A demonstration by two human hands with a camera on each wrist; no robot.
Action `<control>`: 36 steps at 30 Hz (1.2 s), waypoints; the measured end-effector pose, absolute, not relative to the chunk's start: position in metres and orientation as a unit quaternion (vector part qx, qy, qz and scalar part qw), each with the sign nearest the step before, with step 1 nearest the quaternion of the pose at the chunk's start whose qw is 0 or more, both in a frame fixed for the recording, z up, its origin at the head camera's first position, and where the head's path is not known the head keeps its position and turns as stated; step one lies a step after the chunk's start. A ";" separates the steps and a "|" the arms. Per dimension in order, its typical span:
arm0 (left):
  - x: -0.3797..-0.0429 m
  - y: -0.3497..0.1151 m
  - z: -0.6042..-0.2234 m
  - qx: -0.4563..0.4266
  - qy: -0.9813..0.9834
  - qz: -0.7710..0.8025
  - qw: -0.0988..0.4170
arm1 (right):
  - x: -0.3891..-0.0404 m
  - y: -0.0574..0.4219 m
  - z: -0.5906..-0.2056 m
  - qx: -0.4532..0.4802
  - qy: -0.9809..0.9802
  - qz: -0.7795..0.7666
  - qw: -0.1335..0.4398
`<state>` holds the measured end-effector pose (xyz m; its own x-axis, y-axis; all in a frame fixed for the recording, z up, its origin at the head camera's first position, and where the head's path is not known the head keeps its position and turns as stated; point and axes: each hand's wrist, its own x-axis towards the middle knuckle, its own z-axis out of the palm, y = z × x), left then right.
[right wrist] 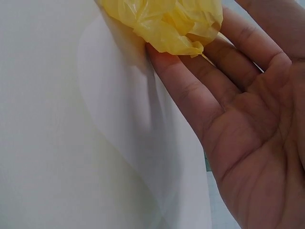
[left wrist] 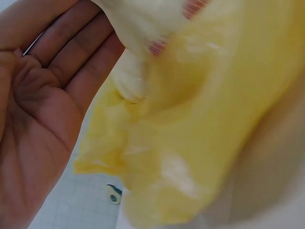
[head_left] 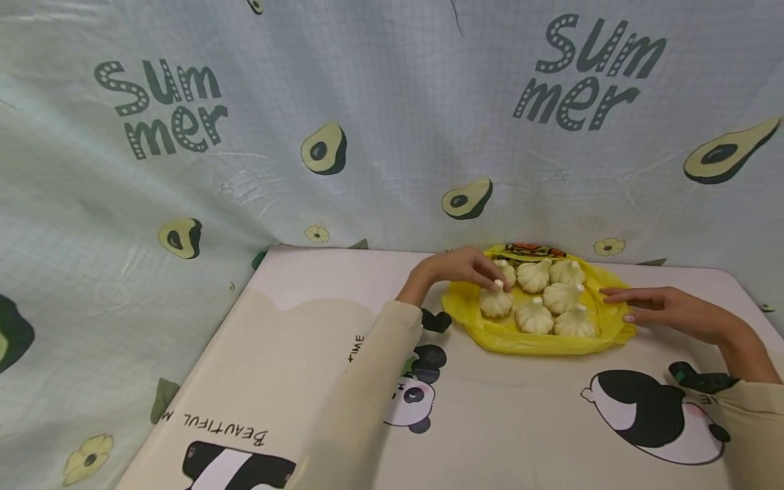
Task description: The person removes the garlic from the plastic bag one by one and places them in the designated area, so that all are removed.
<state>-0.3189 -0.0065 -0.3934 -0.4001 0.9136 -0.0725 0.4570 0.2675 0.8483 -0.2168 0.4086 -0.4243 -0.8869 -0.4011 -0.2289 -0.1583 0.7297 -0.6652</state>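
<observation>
Several white garlic bulbs [head_left: 534, 317] sit stem-up on a spread yellow plastic bag [head_left: 514, 344] near the table's back edge. My left hand [head_left: 463, 267] reaches over the bag's left side, its fingertips pinching the stem of the leftmost front bulb [head_left: 495, 304]. In the left wrist view, the fingers meet a pale bulb [left wrist: 147, 19] with reddish marks; their tips are hidden behind it. At the bag's right edge, my right hand [head_left: 689, 313] has its fingers extended and touching the crumpled plastic. The right wrist view shows the yellow plastic [right wrist: 176, 24] against those fingers.
The pale table [head_left: 508, 408] carries printed pandas and lettering. A curtain [head_left: 392, 88] with avocado prints hangs directly behind it and along the left side. Dark straps [head_left: 701, 378] circle both wrists.
</observation>
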 end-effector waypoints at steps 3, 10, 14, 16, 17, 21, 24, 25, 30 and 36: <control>-0.319 -0.013 -0.391 0.450 0.741 0.415 0.276 | -0.218 0.409 -0.426 -0.154 0.912 -0.332 0.183; -0.316 -0.036 -0.379 0.433 0.730 0.473 0.237 | -0.218 0.408 -0.426 -0.158 0.910 -0.337 0.182; -0.311 -0.052 -0.372 0.425 0.723 0.499 0.219 | -0.217 0.405 -0.427 -0.153 0.913 -0.332 0.180; -0.308 -0.060 -0.370 0.418 0.727 0.502 0.210 | -0.215 0.404 -0.427 -0.153 0.915 -0.327 0.180; -0.307 -0.063 -0.369 0.417 0.730 0.502 0.206 | -0.215 0.403 -0.427 -0.152 0.918 -0.320 0.177; -0.303 -0.076 -0.368 0.411 0.744 0.490 0.196 | -0.208 0.403 -0.423 -0.152 0.927 -0.301 0.163; -0.301 -0.085 -0.368 0.404 0.757 0.476 0.189 | -0.202 0.403 -0.422 -0.157 0.927 -0.309 0.145; -0.300 -0.088 -0.368 0.401 0.763 0.473 0.186 | -0.200 0.403 -0.422 -0.162 0.927 -0.310 0.136; -0.295 -0.107 -0.369 0.384 0.780 0.468 0.159 | -0.195 0.398 -0.424 -0.193 0.931 -0.298 0.085; -0.292 -0.119 -0.374 0.385 0.790 0.460 0.127 | -0.188 0.396 -0.425 -0.205 0.940 -0.272 0.035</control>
<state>-0.2919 -0.1187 -0.3740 -0.6709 0.7256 0.1533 0.4918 0.2806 0.8243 -0.1878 0.3957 -0.4254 -0.9137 -0.4038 0.0447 -0.3653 0.7684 -0.5254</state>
